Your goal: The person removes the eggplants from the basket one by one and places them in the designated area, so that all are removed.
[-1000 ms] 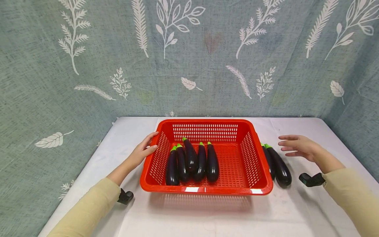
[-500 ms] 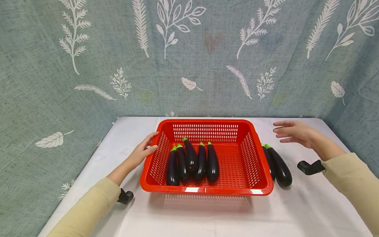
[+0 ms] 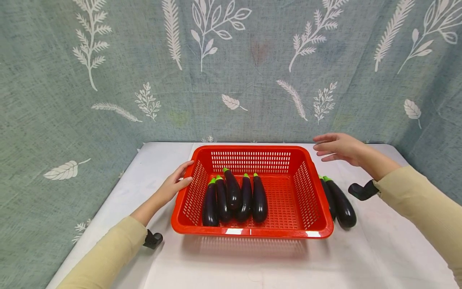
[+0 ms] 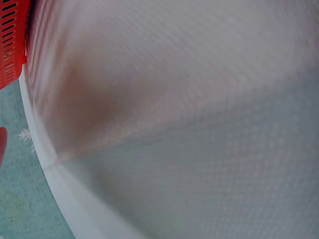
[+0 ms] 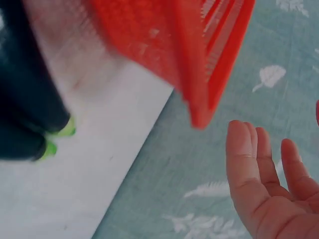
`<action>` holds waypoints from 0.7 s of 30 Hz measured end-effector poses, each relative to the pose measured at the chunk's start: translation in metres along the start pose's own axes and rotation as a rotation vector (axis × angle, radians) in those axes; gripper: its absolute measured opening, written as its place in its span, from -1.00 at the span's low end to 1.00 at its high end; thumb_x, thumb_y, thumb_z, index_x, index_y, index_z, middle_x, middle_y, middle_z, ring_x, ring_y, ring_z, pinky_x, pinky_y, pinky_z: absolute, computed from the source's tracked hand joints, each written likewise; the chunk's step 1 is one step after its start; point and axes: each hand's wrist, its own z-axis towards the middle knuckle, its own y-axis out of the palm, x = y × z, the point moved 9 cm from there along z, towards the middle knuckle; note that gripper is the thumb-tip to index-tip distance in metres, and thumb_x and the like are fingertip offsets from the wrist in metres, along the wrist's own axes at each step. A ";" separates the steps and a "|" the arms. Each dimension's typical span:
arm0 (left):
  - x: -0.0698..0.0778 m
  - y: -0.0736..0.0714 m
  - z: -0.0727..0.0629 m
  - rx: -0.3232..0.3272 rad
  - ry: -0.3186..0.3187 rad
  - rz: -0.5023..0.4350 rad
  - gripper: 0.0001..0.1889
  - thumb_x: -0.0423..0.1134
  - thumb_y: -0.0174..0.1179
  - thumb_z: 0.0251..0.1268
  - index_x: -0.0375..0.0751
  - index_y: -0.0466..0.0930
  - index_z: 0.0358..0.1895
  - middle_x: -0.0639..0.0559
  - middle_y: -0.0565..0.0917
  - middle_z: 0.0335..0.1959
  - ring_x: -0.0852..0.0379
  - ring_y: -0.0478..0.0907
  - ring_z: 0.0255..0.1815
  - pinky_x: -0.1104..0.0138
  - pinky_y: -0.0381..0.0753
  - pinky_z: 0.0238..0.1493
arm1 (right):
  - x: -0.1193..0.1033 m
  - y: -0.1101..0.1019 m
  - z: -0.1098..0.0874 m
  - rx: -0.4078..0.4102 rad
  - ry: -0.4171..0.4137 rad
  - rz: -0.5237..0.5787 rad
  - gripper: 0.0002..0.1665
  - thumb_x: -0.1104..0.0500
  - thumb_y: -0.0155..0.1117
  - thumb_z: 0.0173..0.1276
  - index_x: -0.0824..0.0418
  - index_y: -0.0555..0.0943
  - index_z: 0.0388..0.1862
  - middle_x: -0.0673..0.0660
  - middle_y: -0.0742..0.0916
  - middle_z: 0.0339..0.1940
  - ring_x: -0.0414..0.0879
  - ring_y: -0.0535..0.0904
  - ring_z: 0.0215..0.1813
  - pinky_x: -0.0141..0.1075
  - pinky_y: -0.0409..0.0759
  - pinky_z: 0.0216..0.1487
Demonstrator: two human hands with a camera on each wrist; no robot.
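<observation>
Left hand: the left hand (image 3: 173,185) is being rested with straight fingers against the left rim of the basket (image 3: 306,233); nothing is being gripped.
Right hand: the right hand (image 3: 337,147) is being held in the air, fingers spread and relaxed, above the basket's far right corner.
Basket: the red basket is being kept mid-table (image 3: 361,257); five aubergines (image 3: 259,198) are lying in its left half.
Outside: two aubergines (image 3: 341,202) are lying on the table, just beside the right wall.
Hidden: the inner outside aubergine is being partly covered by the basket wall.
Unclear: the left wrist view is being blurred; only cloth and a red corner are made out.
Backdrop: a leaf-print curtain (image 3: 108,72) is hanging behind.
</observation>
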 end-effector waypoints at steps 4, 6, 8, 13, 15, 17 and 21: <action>0.000 0.001 -0.001 -0.003 -0.005 0.002 -0.40 -0.16 -0.03 0.35 -0.03 0.00 0.42 -0.30 0.38 0.17 -0.16 0.43 -0.01 0.26 0.62 -0.19 | -0.009 0.015 0.008 -0.023 -0.006 0.067 -0.25 0.08 0.07 0.37 0.37 0.06 0.39 0.42 0.27 0.34 0.27 0.30 0.27 -0.15 0.49 0.10; 0.000 0.001 -0.001 -0.004 -0.007 0.005 -0.40 -0.16 -0.03 0.35 -0.04 0.00 0.42 -0.31 0.38 0.17 -0.15 0.44 -0.02 0.27 0.62 -0.20 | -0.012 0.023 0.012 -0.034 -0.002 0.098 -0.25 0.08 0.08 0.36 0.36 0.06 0.39 0.42 0.28 0.33 0.27 0.29 0.28 -0.12 0.44 0.15; 0.000 0.001 -0.001 -0.005 -0.006 0.006 -0.40 -0.16 -0.04 0.35 -0.04 0.00 0.42 -0.31 0.38 0.17 -0.14 0.44 -0.02 0.28 0.62 -0.20 | -0.012 0.029 0.019 -0.036 0.012 0.123 -0.26 0.09 0.10 0.34 0.33 0.08 0.38 0.40 0.28 0.33 0.25 0.31 0.27 -0.10 0.42 0.16; 0.016 0.002 -0.005 -0.010 -0.016 0.005 -0.41 -0.25 -0.06 0.36 -0.15 -0.01 0.42 -0.36 0.38 0.16 -0.18 0.44 -0.02 0.26 0.62 -0.19 | -0.021 0.048 0.029 -0.063 0.016 0.145 -0.26 0.11 0.10 0.34 0.33 0.08 0.39 0.37 0.28 0.34 0.26 0.31 0.27 -0.08 0.40 0.19; 0.025 0.003 -0.008 -0.010 -0.020 0.010 -0.41 -0.28 -0.07 0.36 -0.21 -0.01 0.41 -0.39 0.38 0.15 -0.20 0.43 -0.03 0.26 0.62 -0.19 | -0.026 0.057 0.030 -0.068 0.016 0.157 -0.26 0.12 0.09 0.35 0.34 0.07 0.39 0.37 0.28 0.34 0.27 0.28 0.29 -0.06 0.39 0.20; 0.032 0.003 -0.010 -0.009 -0.019 0.018 -0.42 -0.29 -0.08 0.36 -0.25 -0.02 0.40 -0.40 0.37 0.15 -0.21 0.42 -0.02 0.27 0.62 -0.19 | -0.028 0.063 0.034 -0.056 0.027 0.185 -0.28 0.14 0.09 0.35 0.34 0.08 0.39 0.36 0.29 0.34 0.26 0.28 0.29 -0.06 0.39 0.19; 0.034 0.003 -0.011 -0.006 -0.022 0.029 -0.42 -0.29 -0.09 0.36 -0.25 -0.02 0.40 -0.39 0.37 0.15 -0.19 0.41 -0.02 0.31 0.61 -0.19 | -0.029 0.076 0.042 -0.030 0.030 0.241 -0.30 0.17 0.08 0.35 0.35 0.10 0.38 0.36 0.30 0.33 0.26 0.27 0.30 -0.01 0.34 0.23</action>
